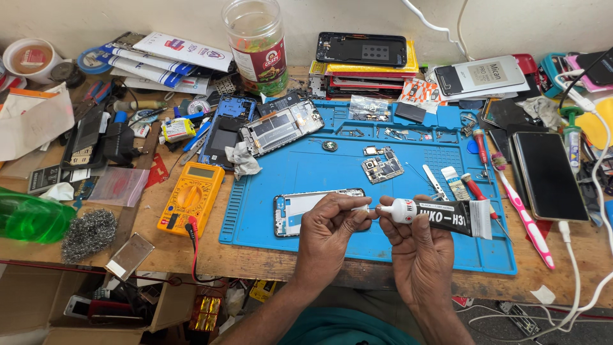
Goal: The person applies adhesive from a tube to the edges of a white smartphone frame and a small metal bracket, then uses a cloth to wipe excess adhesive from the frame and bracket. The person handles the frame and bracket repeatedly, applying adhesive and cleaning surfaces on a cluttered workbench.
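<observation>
— Where are we?
— My right hand (418, 246) grips the glue tube (440, 214); left hand (329, 223) pinches its cap (361, 208) at the nozzle. I judge no glue laid yet
— And the frame?
— Frame (300, 211) waits just beyond on the mat (332, 166), bare

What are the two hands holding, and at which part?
The right hand holds a black glue tube near its white neck; the left hand pinches its small white cap at the tip.

Brightness: bright, even, daylight-like across the desk (268, 255).
Shadows: soft and short, under the hands and along the blue mat (332, 169) edge.
Glare: mild sheen on the dark phone screen (549, 176).
Focus: sharp centre, no motion blur.
Edges: slight wide-angle bending at corners.
</observation>
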